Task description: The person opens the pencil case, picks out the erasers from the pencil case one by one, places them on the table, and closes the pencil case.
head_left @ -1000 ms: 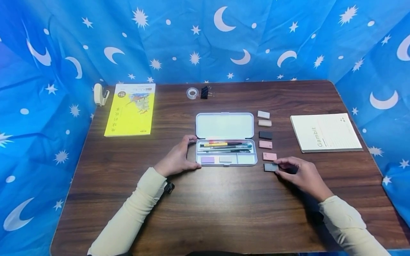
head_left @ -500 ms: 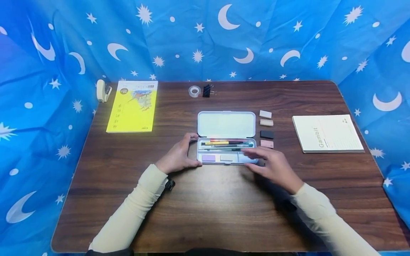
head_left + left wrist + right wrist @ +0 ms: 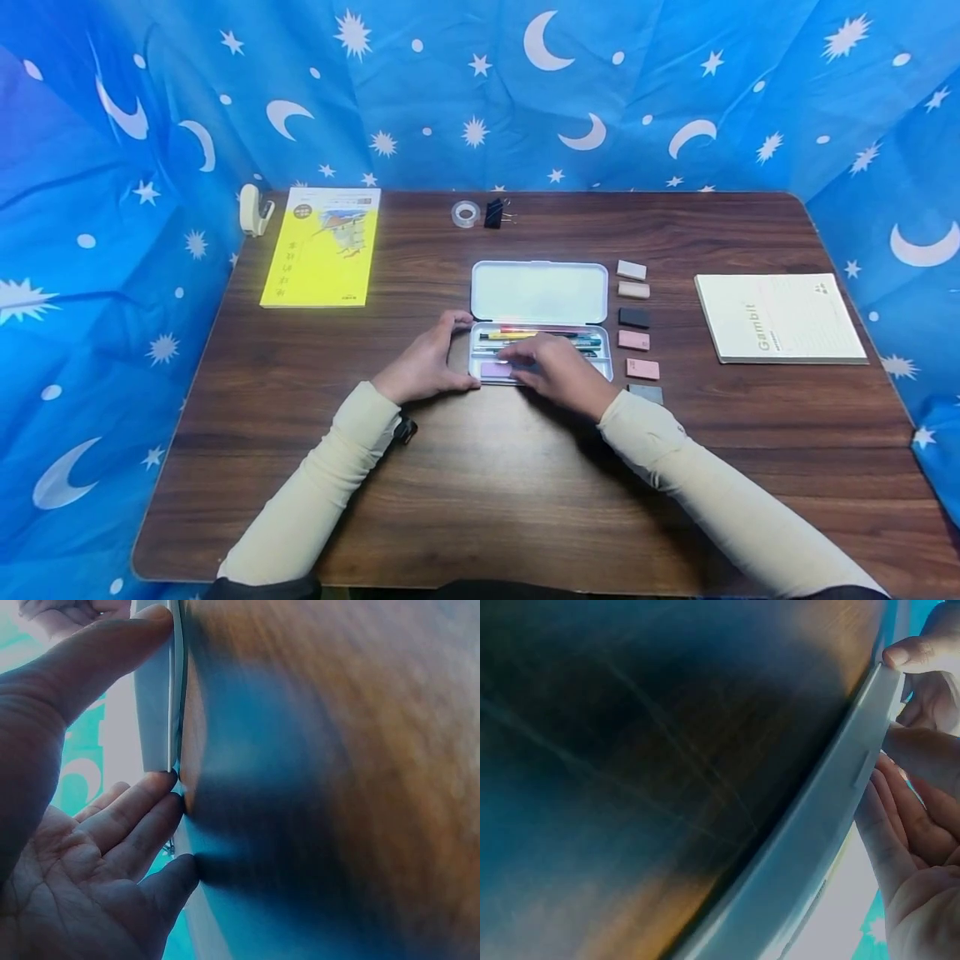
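Note:
A white pencil case lies with its lid folded back, pens in its rear compartment and a purple eraser in the front one. My left hand grips the case's left end, thumb at the front corner and fingers at the back; the left wrist view shows the thumb against the case wall. Bent fingers and thumb of my right hand reach into the front compartment beside the purple eraser, covering the pale eraser there. I cannot tell whether they pinch it.
Right of the case runs a column of several erasers: white, beige, black, pink and grey. Also here are a Gambit notebook, yellow book, stapler, tape roll and binder clip.
My right hand has let go of the grey eraser at the column's near end and moved left into the case. The left hand keeps its grip on the case.

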The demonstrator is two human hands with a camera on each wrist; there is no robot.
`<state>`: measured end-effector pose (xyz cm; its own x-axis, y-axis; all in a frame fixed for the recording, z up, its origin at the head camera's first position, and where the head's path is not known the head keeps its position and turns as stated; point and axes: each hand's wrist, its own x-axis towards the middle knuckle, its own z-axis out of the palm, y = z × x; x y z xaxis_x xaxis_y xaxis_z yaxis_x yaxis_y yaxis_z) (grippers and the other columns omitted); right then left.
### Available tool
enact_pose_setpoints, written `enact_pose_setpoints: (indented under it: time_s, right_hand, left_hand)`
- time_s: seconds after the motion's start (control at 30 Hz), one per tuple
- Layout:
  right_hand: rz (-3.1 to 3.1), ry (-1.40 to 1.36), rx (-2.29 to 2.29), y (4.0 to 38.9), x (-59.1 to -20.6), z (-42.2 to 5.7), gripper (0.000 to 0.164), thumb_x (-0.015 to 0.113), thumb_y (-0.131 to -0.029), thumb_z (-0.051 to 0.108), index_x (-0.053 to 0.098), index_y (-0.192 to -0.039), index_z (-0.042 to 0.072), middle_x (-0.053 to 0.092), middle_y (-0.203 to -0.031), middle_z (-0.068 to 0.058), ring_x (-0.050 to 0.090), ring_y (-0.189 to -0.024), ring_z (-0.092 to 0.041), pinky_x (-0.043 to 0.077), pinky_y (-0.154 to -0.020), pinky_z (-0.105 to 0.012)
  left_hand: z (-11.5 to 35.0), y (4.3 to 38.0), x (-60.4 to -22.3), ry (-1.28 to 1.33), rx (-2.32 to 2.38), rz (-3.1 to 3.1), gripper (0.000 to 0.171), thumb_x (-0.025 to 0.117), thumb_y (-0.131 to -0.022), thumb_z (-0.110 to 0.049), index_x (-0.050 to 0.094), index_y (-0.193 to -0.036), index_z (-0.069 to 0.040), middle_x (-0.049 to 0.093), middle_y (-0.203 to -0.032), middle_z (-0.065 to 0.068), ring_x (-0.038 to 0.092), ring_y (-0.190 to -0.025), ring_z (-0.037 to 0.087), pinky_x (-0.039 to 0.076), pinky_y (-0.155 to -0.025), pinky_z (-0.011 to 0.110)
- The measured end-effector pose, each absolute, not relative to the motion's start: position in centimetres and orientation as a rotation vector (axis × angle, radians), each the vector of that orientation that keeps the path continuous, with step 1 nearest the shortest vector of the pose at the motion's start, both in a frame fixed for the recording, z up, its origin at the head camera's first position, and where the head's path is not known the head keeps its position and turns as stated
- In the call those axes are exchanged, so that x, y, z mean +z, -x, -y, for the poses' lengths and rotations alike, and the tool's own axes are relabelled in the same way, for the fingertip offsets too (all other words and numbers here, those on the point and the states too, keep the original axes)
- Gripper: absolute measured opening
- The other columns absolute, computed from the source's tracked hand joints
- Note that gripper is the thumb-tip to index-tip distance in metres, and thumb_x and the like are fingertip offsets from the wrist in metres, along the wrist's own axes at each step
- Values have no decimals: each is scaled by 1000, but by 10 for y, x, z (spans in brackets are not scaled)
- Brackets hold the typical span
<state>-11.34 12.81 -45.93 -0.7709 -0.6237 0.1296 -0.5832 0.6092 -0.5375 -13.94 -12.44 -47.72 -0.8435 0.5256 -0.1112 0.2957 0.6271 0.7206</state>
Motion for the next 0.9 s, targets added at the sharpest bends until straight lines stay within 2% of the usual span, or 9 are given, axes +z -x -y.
enact_pose_setpoints:
  time_s: [0.4, 0.63, 0.83, 0.9]
  right_hand:
    - [-2800, 1039, -643, 115, -449, -116, 26, 81, -90, 1, 79, -115, 5, 79, -111, -9, 74, -104, -26, 59, -96, -41]
    - [-2795, 1151, -709, 119, -456, -124, 28, 85, -86, 4, 79, -113, 4, 79, -105, -9, 75, -96, -24, 60, -90, -41]
    - [-2784, 1177, -871, 119, -454, -139, 30, 85, -86, 4, 78, -115, 5, 79, -110, -10, 74, -102, -26, 60, -94, -43]
    - [-2807, 1151, -922, 116, -450, -150, 29, 84, -87, 5, 79, -116, 6, 79, -110, -9, 74, -101, -26, 61, -91, -43]
  left_hand:
    - [123, 141, -475, -670, 1050, -2550, 98, 98, -73, -19, 36, -147, -6, 52, -152, 21, 50, -141, 36, 37, -121, 47]
    - [122, 140, -477, -678, 1054, -2556, 97, 98, -73, -18, 36, -146, -6, 54, -149, 22, 53, -137, 37, 40, -119, 48]
    - [123, 139, -479, -667, 1034, -2560, 97, 98, -74, -20, 35, -147, -7, 52, -151, 23, 51, -140, 38, 38, -121, 49]
    - [123, 138, -479, -667, 1033, -2565, 97, 98, -74, -20, 35, -147, -7, 53, -151, 23, 51, -140, 38, 37, -121, 49]
